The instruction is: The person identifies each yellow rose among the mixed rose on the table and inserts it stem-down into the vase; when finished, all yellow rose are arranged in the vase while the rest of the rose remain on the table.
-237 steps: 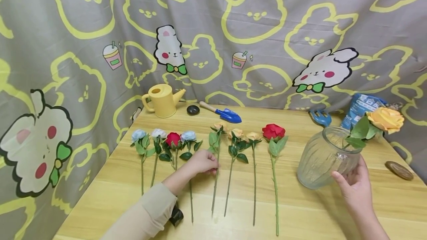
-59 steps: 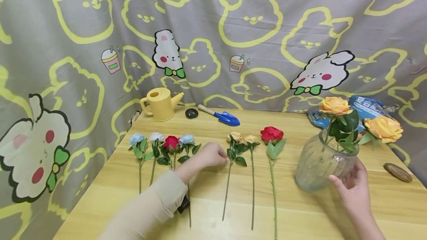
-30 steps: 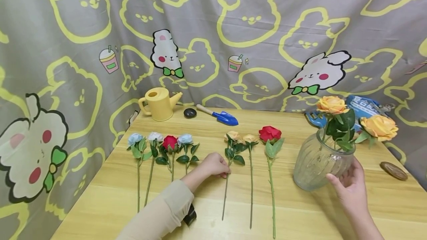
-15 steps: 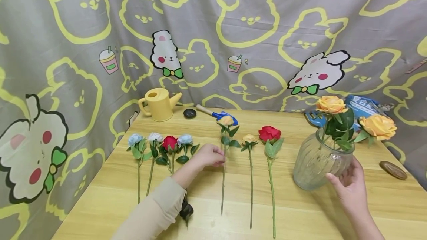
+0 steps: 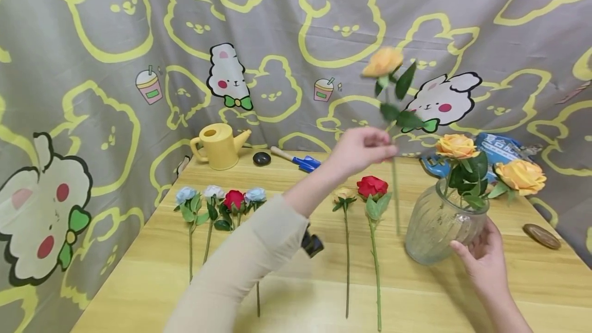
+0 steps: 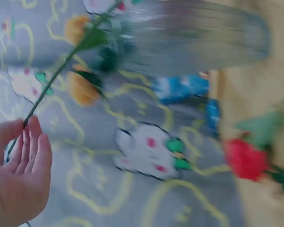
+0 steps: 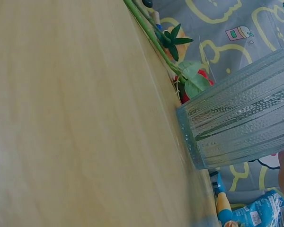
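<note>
My left hand (image 5: 363, 150) pinches the stem of a yellow-orange rose (image 5: 385, 61), raised upright above the table just left of the vase. In the left wrist view the green stem passes between the thumb and fingers of that hand (image 6: 26, 175). My right hand (image 5: 485, 258) grips a clear ribbed glass vase (image 5: 444, 227) low on its right side. Two yellow-orange roses stand in the vase: one upright rose (image 5: 457, 146) and one leaning rose (image 5: 521, 177) over the right rim. In the right wrist view the vase (image 7: 246, 113) shows its base close to the tabletop.
On the wooden table (image 5: 139, 281) lie a pale yellow rose (image 5: 345, 194), a red rose (image 5: 372, 187) and several smaller flowers at left. Behind are a yellow watering can (image 5: 219, 145), black stone (image 5: 261, 159), blue trowel (image 5: 305, 163), blue fork (image 5: 435, 167) and blue bag (image 5: 501, 153). A brown oval (image 5: 541, 236) lies right.
One yellow rose went from the table into the vase. My left hand has since picked up another and carried it up and right toward the vase. My right hand keeps its grip.
</note>
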The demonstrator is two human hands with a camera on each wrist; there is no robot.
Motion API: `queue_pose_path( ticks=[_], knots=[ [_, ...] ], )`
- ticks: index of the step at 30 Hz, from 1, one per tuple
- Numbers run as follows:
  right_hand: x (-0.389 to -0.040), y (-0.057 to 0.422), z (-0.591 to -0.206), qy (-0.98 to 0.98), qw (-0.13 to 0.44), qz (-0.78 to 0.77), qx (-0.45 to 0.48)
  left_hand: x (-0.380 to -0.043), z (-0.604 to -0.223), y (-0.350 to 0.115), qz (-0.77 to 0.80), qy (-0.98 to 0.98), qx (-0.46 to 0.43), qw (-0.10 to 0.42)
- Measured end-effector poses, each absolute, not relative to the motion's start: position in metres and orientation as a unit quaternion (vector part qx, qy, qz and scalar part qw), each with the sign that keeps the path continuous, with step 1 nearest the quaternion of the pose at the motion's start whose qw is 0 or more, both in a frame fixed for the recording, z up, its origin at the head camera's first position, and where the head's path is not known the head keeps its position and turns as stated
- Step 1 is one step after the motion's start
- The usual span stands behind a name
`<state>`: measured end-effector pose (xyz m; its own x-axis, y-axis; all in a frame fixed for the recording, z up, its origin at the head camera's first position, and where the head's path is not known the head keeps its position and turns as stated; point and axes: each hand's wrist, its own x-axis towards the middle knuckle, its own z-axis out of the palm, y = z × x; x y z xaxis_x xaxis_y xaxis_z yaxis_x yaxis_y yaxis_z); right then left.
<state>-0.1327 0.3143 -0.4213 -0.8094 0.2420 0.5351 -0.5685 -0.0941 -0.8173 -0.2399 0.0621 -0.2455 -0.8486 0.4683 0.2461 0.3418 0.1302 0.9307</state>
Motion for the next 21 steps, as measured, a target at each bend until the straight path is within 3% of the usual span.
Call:
queue_pose_path(
  ticks=[5,8,15,21],
  knots=[
    [-0.134,0.316,-0.423,-0.603,0.281,0.729,0.160,-0.240,-0.197,0.101,0.555,0.766,0.319,-0.061],
    [-0.134,0.316,-0.424,-0.603,0.281,0.728,0.164,-0.239,-0.187,0.120,0.546,0.762,0.336,-0.094],
    [-0.133,0.317,-0.426,-0.604,0.280,0.727,0.167,-0.236,-0.208,0.148,0.472,0.795,0.368,-0.097],
    [-0.134,0.319,-0.424,-0.612,0.277,0.722,0.164,-0.236,-0.241,0.159,0.442,0.822,0.352,-0.064]
  ],
)
